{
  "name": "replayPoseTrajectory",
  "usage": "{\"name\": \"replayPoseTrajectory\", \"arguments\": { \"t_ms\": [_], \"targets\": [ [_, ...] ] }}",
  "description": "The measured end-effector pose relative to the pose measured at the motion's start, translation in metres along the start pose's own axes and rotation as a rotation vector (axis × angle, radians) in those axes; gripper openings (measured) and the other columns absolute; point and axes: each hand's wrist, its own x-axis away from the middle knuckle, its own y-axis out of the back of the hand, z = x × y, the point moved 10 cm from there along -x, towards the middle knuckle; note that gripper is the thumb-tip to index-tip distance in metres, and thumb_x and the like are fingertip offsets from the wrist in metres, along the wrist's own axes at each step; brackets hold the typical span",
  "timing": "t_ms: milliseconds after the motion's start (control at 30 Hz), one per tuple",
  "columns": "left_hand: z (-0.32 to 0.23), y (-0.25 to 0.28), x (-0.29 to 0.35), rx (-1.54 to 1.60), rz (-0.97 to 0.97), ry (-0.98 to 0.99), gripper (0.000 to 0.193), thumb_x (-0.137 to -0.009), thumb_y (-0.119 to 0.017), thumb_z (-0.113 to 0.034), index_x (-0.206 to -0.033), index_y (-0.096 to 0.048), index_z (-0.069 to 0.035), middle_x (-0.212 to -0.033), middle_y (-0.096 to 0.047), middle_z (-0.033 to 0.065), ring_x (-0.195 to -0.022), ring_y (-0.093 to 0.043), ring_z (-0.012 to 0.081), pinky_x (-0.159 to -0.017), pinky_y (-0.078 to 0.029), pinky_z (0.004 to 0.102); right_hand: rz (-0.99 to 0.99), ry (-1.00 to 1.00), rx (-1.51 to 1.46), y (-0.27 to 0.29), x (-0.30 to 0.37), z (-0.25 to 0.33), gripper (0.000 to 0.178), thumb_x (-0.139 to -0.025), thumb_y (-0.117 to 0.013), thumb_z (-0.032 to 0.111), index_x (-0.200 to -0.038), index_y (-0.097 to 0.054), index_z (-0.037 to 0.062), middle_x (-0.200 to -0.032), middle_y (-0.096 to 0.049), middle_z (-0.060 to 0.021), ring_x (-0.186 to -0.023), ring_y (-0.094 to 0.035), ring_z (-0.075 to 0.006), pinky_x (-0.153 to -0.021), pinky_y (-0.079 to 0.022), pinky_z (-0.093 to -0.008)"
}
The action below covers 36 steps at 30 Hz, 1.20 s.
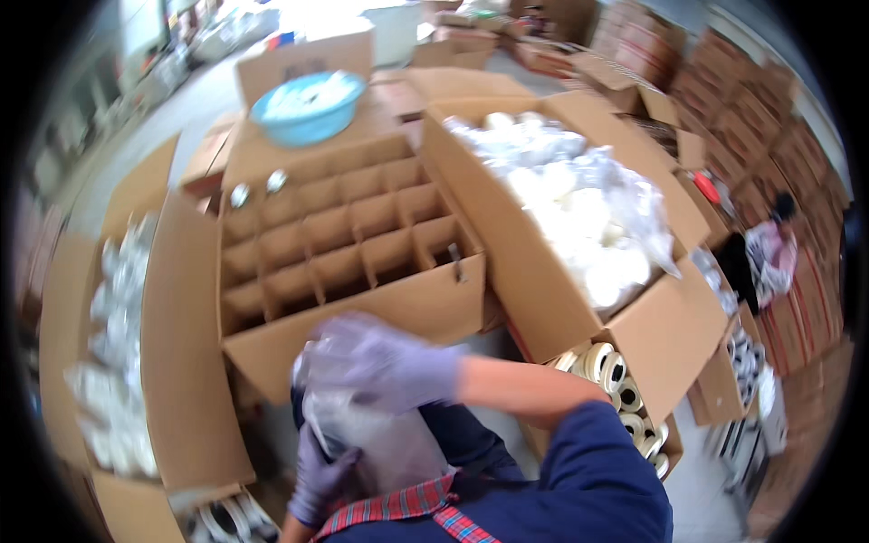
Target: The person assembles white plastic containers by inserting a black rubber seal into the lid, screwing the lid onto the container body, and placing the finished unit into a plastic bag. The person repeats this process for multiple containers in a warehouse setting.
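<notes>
A whitish item in a translucent plastic bag [389, 443] is held against my lap, in front of the red plaid cloth at my waist. My left hand [324, 475], in a purple-grey glove, is wrapped round its lower left side. Across its top lies my right hand [389, 362], gloved the same way and smeared by motion, so its fingers cannot be made out. Just beyond stands an open carton with cardboard dividers [353, 317]; the cells I can see into look bare, and two small shiny pieces [276, 181] sit at its far left edge.
A carton of bagged white pieces [579, 208] stands right, another of clear-bagged items [122, 353] left. A blue basin [303, 122] sits behind. Cream and black rings [625, 389] fill a box by my right elbow. Another person [774, 244] is far right, near stacked cartons [742, 109].
</notes>
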Motion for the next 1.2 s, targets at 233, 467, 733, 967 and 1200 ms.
{"name": "replayPoseTrajectory", "arguments": {
  "t_ms": [233, 467, 733, 967, 1200],
  "targets": [
    [-0.02, -0.052, -0.001, 0.292, 0.38, -0.116, 0.067, -0.091, -0.071, -0.008, -0.15, -0.039, -0.001, -0.153, -0.042, 0.0159, -0.137, -0.044, 0.0254, -0.114, -0.036, 0.0372, 0.395, -0.002, -0.152, -0.01, 0.031, -0.042, 0.033, -0.086, -0.06, 0.022, -0.119, -0.066, 0.0189, -0.104, -0.066, -0.009, -0.109, -0.063, -0.0308, -0.088, -0.054, -0.0441],
    [-0.044, -0.013, -0.065, -0.168, 0.095, -0.036, 0.02, -0.091, -0.069, -0.005, -0.11, -0.071, 0.0, -0.107, -0.073, 0.0144, -0.101, -0.068, 0.0248, -0.092, -0.052, 0.0336, -0.243, -0.903, 0.467, 0.281, 0.19, -0.263, 0.045, -0.09, -0.051, 0.012, -0.132, -0.064, 0.0154, -0.099, -0.069, -0.0192, -0.092, -0.067, -0.0367, -0.085, -0.053, -0.0452],
    [-0.051, -0.034, -0.165, -0.342, -0.049, -0.262, 0.021, -0.087, -0.073, -0.008, -0.107, -0.073, -0.001, -0.106, -0.073, 0.0172, -0.1, -0.069, 0.033, -0.092, -0.053, 0.0389, 0.256, -0.774, 1.072, 0.268, 0.167, -0.473, 0.03, -0.092, -0.058, 0.019, -0.118, -0.072, 0.017, -0.097, -0.068, -0.0131, -0.097, -0.066, -0.032, -0.085, -0.054, -0.0425],
    [-0.011, -0.048, -0.201, -0.534, -0.058, -0.271, 0.026, -0.085, -0.076, -0.014, -0.11, -0.074, -0.007, -0.104, -0.072, 0.0174, -0.098, -0.067, 0.0358, -0.089, -0.054, 0.042, 0.65, -1.171, 0.542, 0.127, 0.16, -0.647, 0.037, -0.088, -0.063, 0.017, -0.124, -0.071, 0.0131, -0.127, -0.069, -0.012, -0.118, -0.066, -0.0287, -0.099, -0.053, -0.039],
    [0.021, -0.048, -0.194, -0.639, 0.083, -0.173, 0.033, -0.087, -0.074, -0.017, -0.117, -0.07, -0.006, -0.112, -0.069, 0.0205, -0.108, -0.063, 0.0382, -0.094, -0.051, 0.0455, 0.667, -1.051, 0.27, 0.049, 0.174, -0.711, 0.04, -0.087, -0.057, 0.024, -0.12, -0.072, 0.0063, -0.124, -0.069, -0.0143, -0.119, -0.064, -0.0314, -0.103, -0.049, -0.0421]
  ]
}}
